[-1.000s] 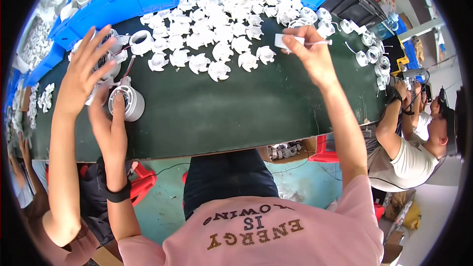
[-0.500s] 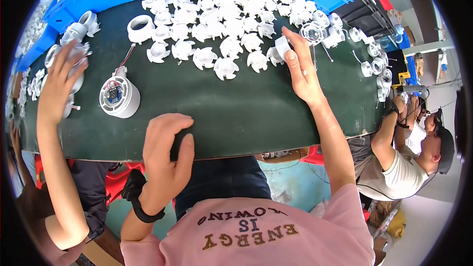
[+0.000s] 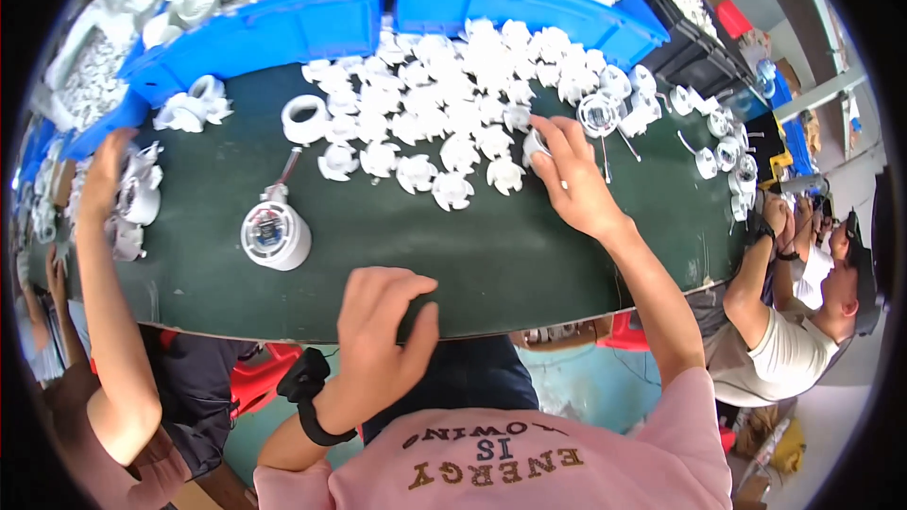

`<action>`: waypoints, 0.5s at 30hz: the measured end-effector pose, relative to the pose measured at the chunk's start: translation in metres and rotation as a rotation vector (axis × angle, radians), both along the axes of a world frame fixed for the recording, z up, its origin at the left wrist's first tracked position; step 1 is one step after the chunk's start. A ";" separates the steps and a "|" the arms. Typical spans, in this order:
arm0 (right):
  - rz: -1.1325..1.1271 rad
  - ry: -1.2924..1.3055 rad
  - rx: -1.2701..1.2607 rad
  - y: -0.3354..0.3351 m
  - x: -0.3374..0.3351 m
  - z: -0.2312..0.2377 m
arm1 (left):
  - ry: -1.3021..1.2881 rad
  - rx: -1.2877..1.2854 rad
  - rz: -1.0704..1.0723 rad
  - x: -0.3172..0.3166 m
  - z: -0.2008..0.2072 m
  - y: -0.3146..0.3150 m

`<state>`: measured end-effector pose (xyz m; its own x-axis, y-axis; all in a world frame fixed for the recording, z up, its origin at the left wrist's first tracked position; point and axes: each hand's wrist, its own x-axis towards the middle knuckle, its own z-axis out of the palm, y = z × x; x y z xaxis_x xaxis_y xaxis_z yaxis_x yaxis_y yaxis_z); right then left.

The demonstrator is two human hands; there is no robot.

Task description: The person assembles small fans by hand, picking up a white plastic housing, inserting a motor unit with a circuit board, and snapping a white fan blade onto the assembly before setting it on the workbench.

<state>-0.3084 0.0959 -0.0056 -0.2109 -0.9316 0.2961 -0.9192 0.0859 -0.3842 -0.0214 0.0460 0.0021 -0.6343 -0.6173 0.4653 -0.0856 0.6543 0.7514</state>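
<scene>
My right hand (image 3: 581,184) is closed around a small white cylindrical part (image 3: 535,145), at the right edge of a spread of white bladed fan wheels (image 3: 452,191). The fingers partly cover that part. My left hand (image 3: 385,326) hovers over the near edge of the dark green table (image 3: 416,246), fingers bent, thumb apart, with nothing in it. To its left stands a white round fan housing (image 3: 283,236) with a small circuit board on top. Red and black wires lead from it towards a white ring (image 3: 305,120).
Blue bins (image 3: 283,33) full of white parts line the far side, with a black crate (image 3: 675,57) to the right. Small wired motor units (image 3: 726,146) lie at the right. A co-worker's hand (image 3: 102,179) is among white parts at the left; another person (image 3: 789,312) sits at the right.
The view has shifted, so the table things appear lower and the bins show more. My right fingers curl further over the white part. The left co-worker's hand has moved further left.
</scene>
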 end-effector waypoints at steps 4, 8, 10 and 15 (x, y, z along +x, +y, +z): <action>0.126 -0.341 -0.108 0.007 0.057 0.043 | 0.011 0.084 0.023 0.008 0.008 0.010; 0.502 -0.354 0.052 0.007 0.124 0.068 | 0.117 0.354 -0.072 0.006 0.007 0.005; 0.579 -0.258 0.012 -0.003 0.137 0.074 | 0.130 0.399 -0.119 0.010 0.010 -0.001; 0.579 -0.759 0.251 -0.093 0.125 0.071 | 0.301 0.830 0.037 0.042 0.007 -0.014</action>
